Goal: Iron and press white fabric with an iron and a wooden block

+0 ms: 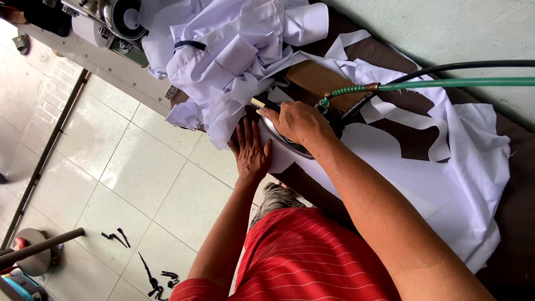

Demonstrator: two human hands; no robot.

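White cotton collar piece (278, 159) pinned flat under my open left hand (252, 151); right hand (298, 122) grips steel steam iron (292, 146), best glided slowly.

Sewing machine (111, 22), tiled floor (139, 178), black scraps (159, 278)

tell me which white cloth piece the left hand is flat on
The small white piece at the table's near edge, right beside the iron. The left hand lies flat on it; the heaped shirts and the big sheet go untouched.
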